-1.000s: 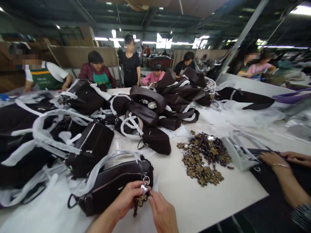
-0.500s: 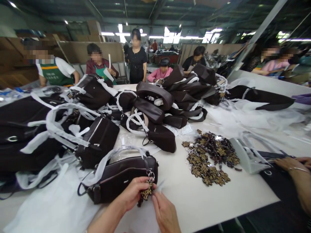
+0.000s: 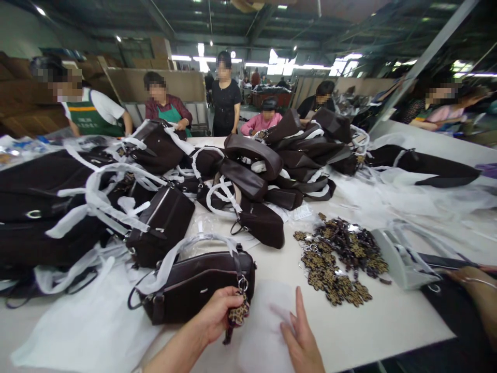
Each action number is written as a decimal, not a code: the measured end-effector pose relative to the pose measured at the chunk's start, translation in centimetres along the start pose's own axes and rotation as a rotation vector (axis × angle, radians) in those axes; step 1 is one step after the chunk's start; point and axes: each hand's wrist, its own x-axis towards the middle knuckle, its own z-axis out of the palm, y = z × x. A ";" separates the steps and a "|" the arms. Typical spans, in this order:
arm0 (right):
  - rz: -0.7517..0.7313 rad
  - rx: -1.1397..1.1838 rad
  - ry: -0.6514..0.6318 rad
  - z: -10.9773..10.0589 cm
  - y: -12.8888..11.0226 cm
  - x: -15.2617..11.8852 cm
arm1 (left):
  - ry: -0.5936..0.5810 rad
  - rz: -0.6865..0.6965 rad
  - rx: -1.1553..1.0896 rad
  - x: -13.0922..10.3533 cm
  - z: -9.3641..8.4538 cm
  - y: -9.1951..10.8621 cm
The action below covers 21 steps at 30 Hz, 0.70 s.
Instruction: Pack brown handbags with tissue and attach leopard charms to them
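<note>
1. Factory workroom, head view: near the desk's (image 3: 349,331) front edge, the left hand (image 3: 213,313) closes its fingers on the leopard-print charm (image 3: 238,313) beside the handbag (image 3: 198,280); a slack pinch could let it swing.
2. The right hand (image 3: 305,342) spreads its fingers partly behind a translucent sheet (image 3: 262,331); whether they grip it cannot be told. Careless lifting could crease it.
3. Toward the right edge, a brushing wrist could scatter the charm pile (image 3: 337,259).

A dark brown, boxy handbag (image 3: 186,290) sits upright on the near side, left of centre, its long face turned near and its white-wrapped handle (image 3: 166,265) arching above. From silver rings (image 3: 243,283) at its right end hangs a tan-and-black spotted charm (image 3: 238,314) with a dark dangling strip. A thin, translucent white sheet (image 3: 261,334) is just right of the charm.
</note>
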 end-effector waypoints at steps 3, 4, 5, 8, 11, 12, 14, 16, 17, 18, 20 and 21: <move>0.194 0.248 -0.122 -1.3 0.1 -0.2 | -0.017 -0.041 -0.040 -0.9 0.7 0.1; 0.233 0.287 -0.206 -1.4 0.3 -0.3 | -0.026 -0.040 -0.051 -1.3 0.9 0.2; 0.258 0.307 -0.291 -1.4 0.5 -0.5 | -0.034 -0.043 -0.065 -1.7 1.2 0.4; 0.336 0.302 -0.487 -0.6 1.1 -0.8 | -0.001 -0.091 -0.122 -2.5 2.0 0.9; 0.422 0.342 -0.527 1.0 0.9 -0.9 | 0.045 -0.124 -0.177 -2.8 2.4 1.0; 0.439 0.383 -0.519 1.7 0.6 -0.9 | 0.050 -0.122 -0.190 -2.7 2.5 0.9; 0.457 0.496 -0.487 3.4 -0.5 -0.8 | 0.043 -0.116 -0.209 -2.6 2.4 0.5; 0.471 0.587 -0.442 5.2 -1.7 -0.5 | 0.032 -0.098 -0.214 -2.4 2.4 0.1; 0.471 0.612 -0.421 6.0 -2.3 -0.4 | 0.023 -0.077 -0.211 -2.4 2.3 -0.1; 0.465 0.633 -0.400 6.7 -2.7 -0.2 | 0.017 -0.052 -0.205 -2.4 2.3 -0.3; 0.471 0.673 -0.359 7.4 -3.2 0.0 | 0.024 -0.011 -0.179 -2.6 2.4 -0.5; 0.488 0.693 -0.343 7.5 -3.3 0.0 | 0.034 -0.001 -0.161 -2.7 2.5 -0.5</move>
